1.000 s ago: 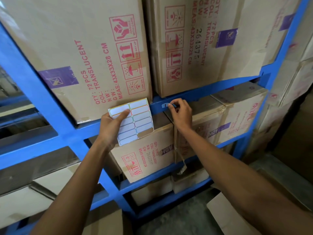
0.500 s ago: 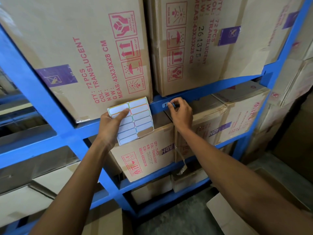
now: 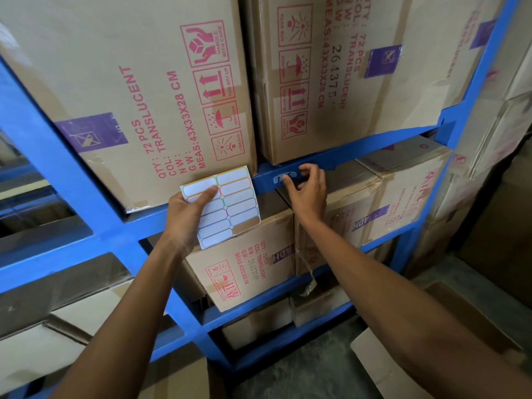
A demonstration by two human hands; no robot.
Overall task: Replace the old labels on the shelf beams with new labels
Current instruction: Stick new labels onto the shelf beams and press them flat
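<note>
L hand (image 3: 184, 217) grips label sheet (image 3: 223, 204); at its 3 o'clock, R hand (image 3: 309, 191), fingers curled, thumb on beam label (image 3: 283, 177) on blue shelf beam (image 3: 359, 148).

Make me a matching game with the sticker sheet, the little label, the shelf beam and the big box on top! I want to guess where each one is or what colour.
Things:
1. sticker sheet
2. small label
3. shelf beam
4. top left box

Descriptions:
A. blue metal
B. held in the left hand
C. brown with red print
D. stuck on the beam at the right hand fingertips

Pairs: 1-B, 2-D, 3-A, 4-C
</note>
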